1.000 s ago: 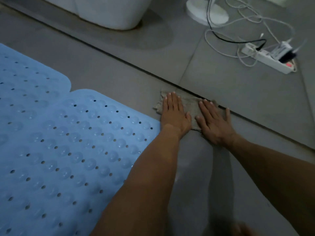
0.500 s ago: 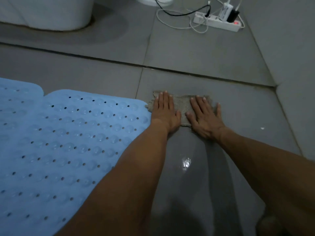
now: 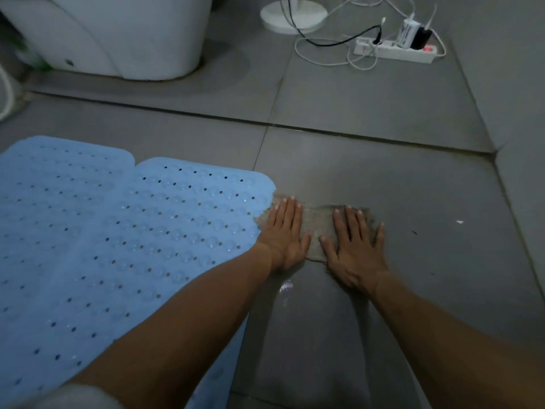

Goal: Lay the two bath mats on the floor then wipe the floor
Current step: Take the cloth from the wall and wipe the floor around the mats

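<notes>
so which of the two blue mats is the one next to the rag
The nearer, right-hand bath mat: its right edge meets the rag under the left hand. The other bath mat lies farther left, apart from it.

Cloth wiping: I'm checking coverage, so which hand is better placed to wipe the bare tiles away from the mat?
Right hand: it presses the cloth on the open-floor side; left hand borders the mat.

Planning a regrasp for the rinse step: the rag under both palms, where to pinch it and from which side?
Probably the far right corner of the rag, coming from above on the open-floor side. It lies flat and limp under the left hand and right hand, and its left edge meets the blue mat, so that side is crowded. A pinch there should peel it off the wet tile.
</notes>
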